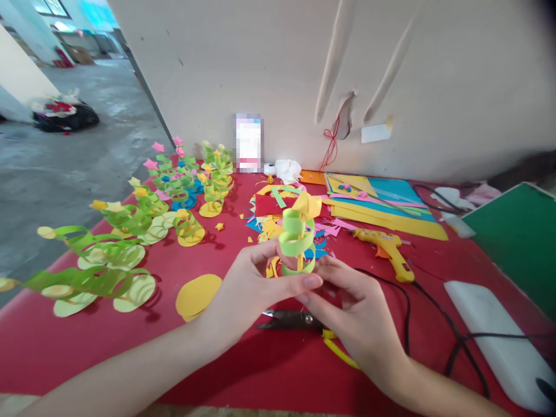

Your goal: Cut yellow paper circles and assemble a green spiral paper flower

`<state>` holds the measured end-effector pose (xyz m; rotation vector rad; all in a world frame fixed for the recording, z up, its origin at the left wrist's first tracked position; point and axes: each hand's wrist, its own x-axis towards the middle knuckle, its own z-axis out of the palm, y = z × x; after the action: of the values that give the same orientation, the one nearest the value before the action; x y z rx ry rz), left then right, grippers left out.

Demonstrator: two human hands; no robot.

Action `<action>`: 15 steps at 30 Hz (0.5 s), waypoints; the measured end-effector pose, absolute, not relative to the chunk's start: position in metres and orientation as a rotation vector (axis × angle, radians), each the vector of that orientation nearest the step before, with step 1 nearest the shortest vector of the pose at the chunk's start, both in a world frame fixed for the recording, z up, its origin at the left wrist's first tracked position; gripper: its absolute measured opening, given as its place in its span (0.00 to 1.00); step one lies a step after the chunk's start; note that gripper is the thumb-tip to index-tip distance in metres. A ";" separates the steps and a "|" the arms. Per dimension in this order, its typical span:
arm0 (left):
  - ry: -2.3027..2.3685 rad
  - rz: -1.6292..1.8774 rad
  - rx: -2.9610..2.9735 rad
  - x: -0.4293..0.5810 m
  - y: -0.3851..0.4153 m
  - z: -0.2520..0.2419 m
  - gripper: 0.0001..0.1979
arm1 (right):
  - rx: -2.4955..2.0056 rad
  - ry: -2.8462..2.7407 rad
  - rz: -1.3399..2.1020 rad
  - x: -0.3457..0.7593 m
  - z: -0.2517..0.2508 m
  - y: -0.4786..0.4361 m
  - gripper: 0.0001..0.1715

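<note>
A light-green paper spiral (297, 243) winds around a thin yellow stem, with a folded yellow paper star (306, 205) on top. My left hand (264, 275) holds the spiral near its base, thumb stretched across the front. At the lower right of the spiral, my right hand (347, 298) pinches with thumb and fingers; its fingertips are partly hidden. Beneath the hands lie scissors (299, 319) with dark blades and yellow handles, partly covered by my right hand. Yellow paper discs (197, 296) lie to the left of my left hand.
Finished green paper spirals (130, 226) with stars stand along the table's left side. Colourful paper scraps (278, 223) lie behind my hands. A yellow glue gun (386, 249), its black cable and a white power strip (495, 341) are at right. Coloured sheets (386, 202) lie behind.
</note>
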<state>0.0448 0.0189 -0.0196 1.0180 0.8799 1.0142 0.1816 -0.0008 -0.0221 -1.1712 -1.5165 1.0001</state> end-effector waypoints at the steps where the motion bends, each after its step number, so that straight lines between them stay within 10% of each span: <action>1: 0.869 1.004 0.996 0.045 0.019 -0.020 0.07 | -1.174 -1.516 1.012 0.181 -0.022 -0.001 0.05; 15: 0.724 0.872 0.792 0.042 0.019 -0.023 0.07 | -1.104 -1.391 1.267 0.184 -0.024 -0.004 0.06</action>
<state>0.0423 0.0195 -0.0228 0.7920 0.7237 0.8718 0.1836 -0.0039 -0.0244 -1.1037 -1.3911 1.2668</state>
